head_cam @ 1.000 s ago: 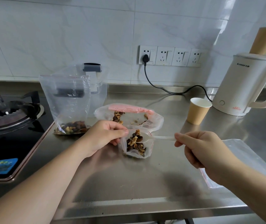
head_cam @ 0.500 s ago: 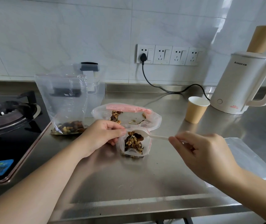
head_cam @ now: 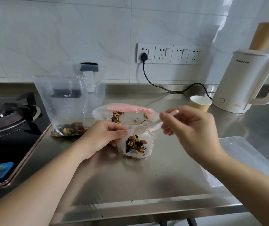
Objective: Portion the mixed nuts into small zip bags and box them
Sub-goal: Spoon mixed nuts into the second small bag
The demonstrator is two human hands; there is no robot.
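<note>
Left hand (head_cam: 102, 137) pinches the small zip bag (head_cam: 136, 145) open on the desk (head_cam: 130, 180) | right hand (head_cam: 187, 128) pinches white spoon (head_cam: 148, 127), handle slanting up-right, bowl at the bag's mouth | supply bag (head_cam: 124, 114) just behind

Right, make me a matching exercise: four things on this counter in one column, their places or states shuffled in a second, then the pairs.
Things
1. spoon
2. small bag
3. paper cup
4. kettle

Places or states
A. plugged into the wall socket
B. empty, standing beside the kettle
C. pinched in the right hand, bowl at the small bag's mouth
D. held open by the left hand, nuts at the bottom

Pairs: 1-C, 2-D, 3-B, 4-A
</note>
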